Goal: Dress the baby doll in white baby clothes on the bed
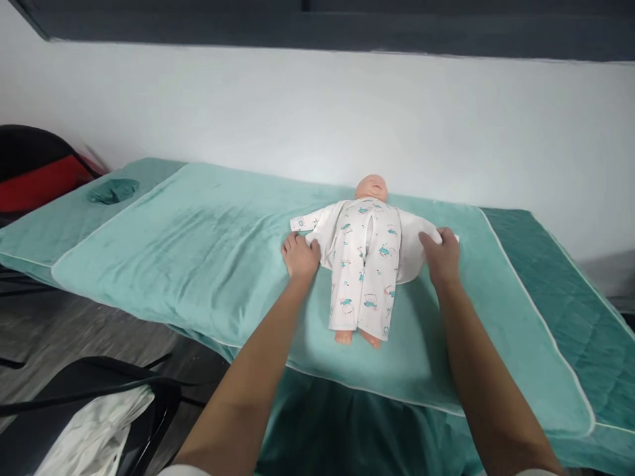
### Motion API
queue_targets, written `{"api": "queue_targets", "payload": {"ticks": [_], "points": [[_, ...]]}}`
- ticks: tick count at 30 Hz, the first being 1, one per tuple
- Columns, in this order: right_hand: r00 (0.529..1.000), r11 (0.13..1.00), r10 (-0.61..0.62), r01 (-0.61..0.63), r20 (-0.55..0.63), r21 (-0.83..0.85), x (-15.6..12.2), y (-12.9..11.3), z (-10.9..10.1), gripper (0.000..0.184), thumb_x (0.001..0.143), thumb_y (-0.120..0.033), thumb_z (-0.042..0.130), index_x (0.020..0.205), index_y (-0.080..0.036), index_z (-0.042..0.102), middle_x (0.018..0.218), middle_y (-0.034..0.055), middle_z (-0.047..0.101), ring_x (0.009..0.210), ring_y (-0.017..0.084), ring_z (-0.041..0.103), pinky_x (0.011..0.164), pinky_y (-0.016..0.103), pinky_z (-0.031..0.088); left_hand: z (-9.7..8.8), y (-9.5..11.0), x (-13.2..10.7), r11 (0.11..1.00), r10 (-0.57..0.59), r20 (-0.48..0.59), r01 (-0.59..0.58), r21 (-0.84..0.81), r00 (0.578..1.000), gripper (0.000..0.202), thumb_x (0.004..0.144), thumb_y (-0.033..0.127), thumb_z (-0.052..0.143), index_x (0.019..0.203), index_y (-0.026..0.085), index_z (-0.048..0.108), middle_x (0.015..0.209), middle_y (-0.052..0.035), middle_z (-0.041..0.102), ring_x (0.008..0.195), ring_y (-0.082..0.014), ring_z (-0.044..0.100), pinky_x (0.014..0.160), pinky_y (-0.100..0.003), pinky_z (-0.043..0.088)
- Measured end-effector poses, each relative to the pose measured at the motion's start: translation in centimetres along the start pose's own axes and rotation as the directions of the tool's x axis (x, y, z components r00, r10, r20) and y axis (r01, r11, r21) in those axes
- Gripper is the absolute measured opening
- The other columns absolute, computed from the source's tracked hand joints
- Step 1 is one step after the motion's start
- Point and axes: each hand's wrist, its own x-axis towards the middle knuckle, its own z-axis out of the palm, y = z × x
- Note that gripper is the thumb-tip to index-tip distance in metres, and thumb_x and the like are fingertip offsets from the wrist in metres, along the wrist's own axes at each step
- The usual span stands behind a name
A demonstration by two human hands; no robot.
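A baby doll [372,188] lies on its back on a bed, with its head toward the wall and its bare feet toward me. White baby clothes [370,264] with small teal and pink prints cover its body and legs, and a narrow gap runs down the front. My left hand [301,256] is at the side edge of the clothes, just below the printed sleeve, with cloth between thumb and fingers. On the other side, my right hand [443,256] pinches the plain white cloth near the sleeve's end. Its fingertips are partly hidden.
A light green cover [208,231] lies over the darker green bed [560,284], which has a face hole [113,191] at the left end. The white wall [297,112] stands behind. A black chair [163,396] with white cloth [99,430] is at lower left; a red-and-black chair [44,178] is farther back.
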Motion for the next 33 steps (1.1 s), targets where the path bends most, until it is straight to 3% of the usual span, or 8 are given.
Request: {"api": "queue_targets", "payload": {"ticks": [3,5,7,15,20,27,29,33], "points": [[0.93,0.953,-0.292,0.263,0.221,0.153,-1.0,-5.4,0.1,0.023,0.08,-0.04,0.067,0.076,-0.024,0.051,0.076,-0.002,0.057,0.072,0.016,0.052,0.07,0.031,0.046,-0.3,-0.2,-0.1,0.999,0.034,0.023,-0.034,-0.003,0.999,0.025,0.095,0.03,0.048,0.105,0.016,0.066,0.14,-0.0197,0.06,0.134,-0.0374,0.053,0.116,-0.056,0.037],[0.684,0.932,-0.36,0.291,0.635,0.214,-1.8,-8.1,-0.1,0.023,0.082,-0.042,0.07,0.077,-0.024,0.057,0.073,-0.0025,0.06,0.066,0.015,0.053,0.062,0.029,0.044,-0.3,-0.3,-0.1,0.998,0.053,0.022,-0.053,-0.013,0.998,0.025,0.096,0.03,0.047,0.106,0.017,0.066,0.136,-0.0191,0.063,0.131,-0.0374,0.055,0.113,-0.056,0.039],[0.543,0.945,-0.323,0.232,0.775,0.231,-2.0,-9.5,-0.3,0.024,0.085,-0.045,0.07,0.078,-0.024,0.06,0.071,-0.0029,0.062,0.062,0.013,0.053,0.056,0.027,0.041,-0.2,-0.4,-0.1,0.998,0.06,0.009,-0.06,-0.019,0.998,0.024,0.096,0.029,0.047,0.105,0.017,0.066,0.133,-0.019,0.064,0.129,-0.0378,0.056,0.112,-0.057,0.04],[0.968,0.947,-0.119,0.044,0.222,0.317,4.0,-6.4,4.9,0.021,0.087,-0.04,0.063,0.078,-0.022,0.059,0.069,-0.0015,0.063,0.064,0.014,0.057,0.063,0.029,0.047,-0.4,-0.5,0.0,0.998,0.061,0.015,-0.06,-0.018,0.998,0.022,0.096,0.029,0.047,0.097,0.019,0.067,0.122,-0.015,0.071,0.121,-0.0342,0.062,0.107,-0.054,0.045],[0.991,0.961,-0.124,0.131,-0.043,0.244,4.0,-4.1,9.0,0.014,0.087,-0.032,0.058,0.096,-0.022,0.064,0.107,0.008,0.068,0.098,0.022,0.064,0.076,0.035,0.054,-1.3,-0.9,-0.6,0.963,0.127,0.065,-0.107,-0.247,0.99,0.029,0.099,0.039,0.044,0.093,0.022,0.066,0.086,-0.0061,0.072,0.087,-0.0239,0.069,0.082,-0.038,0.056],[0.984,0.962,-0.078,0.032,0.161,0.272,4.3,-3.4,8.8,0.013,0.088,-0.031,0.06,0.091,-0.024,0.071,0.102,0.0055,0.073,0.09,0.022,0.067,0.082,0.037,0.056,-3.6,5.3,-0.2,0.815,0.209,-0.072,-0.215,-0.538,0.975,0.032,0.102,0.041,0.044,0.077,0.025,0.056,0.085,-0.0016,0.072,0.078,-0.0175,0.069,0.068,-0.032,0.058],[0.98,0.959,-0.084,0.031,0.179,0.282,4.7,-3.0,8.7,0.014,0.088,-0.031,0.06,0.092,-0.025,0.072,0.107,0.006,0.073,0.098,0.023,0.067,0.086,0.038,0.056,-4.6,7.9,-0.2,0.739,0.468,-0.016,-0.402,-0.541,0.883,0.029,0.103,0.034,0.041,0.083,0.026,0.061,0.11,-0.0051,0.076,0.107,-0.02,0.072,0.087,-0.036,0.062],[0.971,0.95,-0.139,0.074,0.197,0.302,5.2,-2.2,8.7,0.02,0.09,-0.036,0.06,0.099,-0.025,0.074,0.115,0.008,0.071,0.11,0.025,0.066,0.091,0.041,0.056,-6.1,10.7,-1.1,0.51,0.854,0.184,-0.713,-0.48,0.487,0.024,0.098,0.025,0.05,0.08,0.028,0.064,0.14,-0.0022,0.068,0.142,-0.021,0.055,0.125,-0.047,0.042]]}}
